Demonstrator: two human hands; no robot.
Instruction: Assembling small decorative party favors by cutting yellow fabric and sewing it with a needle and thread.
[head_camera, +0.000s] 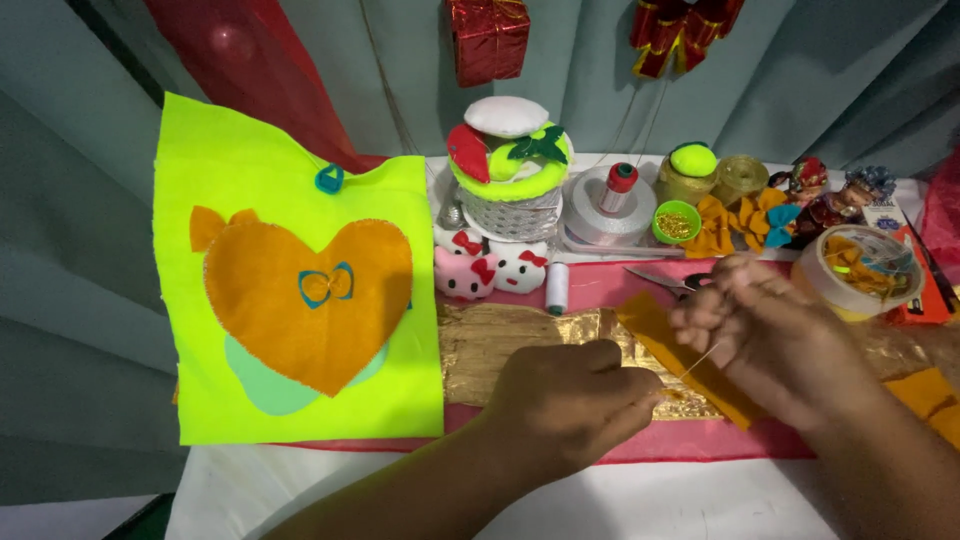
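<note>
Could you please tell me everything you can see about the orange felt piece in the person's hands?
The orange felt piece looks soft, matte and flat-cut, with a pointed lower end. It lies slanted over the gold foil sheet, partly hidden by the right hand, which grips its upper part. A pale thread runs from it toward the left hand.

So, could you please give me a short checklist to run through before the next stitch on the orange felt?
1. Orange felt piece held: ok, the right hand grips it.
2. Thread taut between the hands: ok, a thin line runs from the right hand to the left hand.
3. Needle in view: cannot tell, the left hand's fingers hide it.
4. Scissors within reach: ok, just behind the right hand.
5. White thread spool upright: ok, beside the plush cats.
</note>
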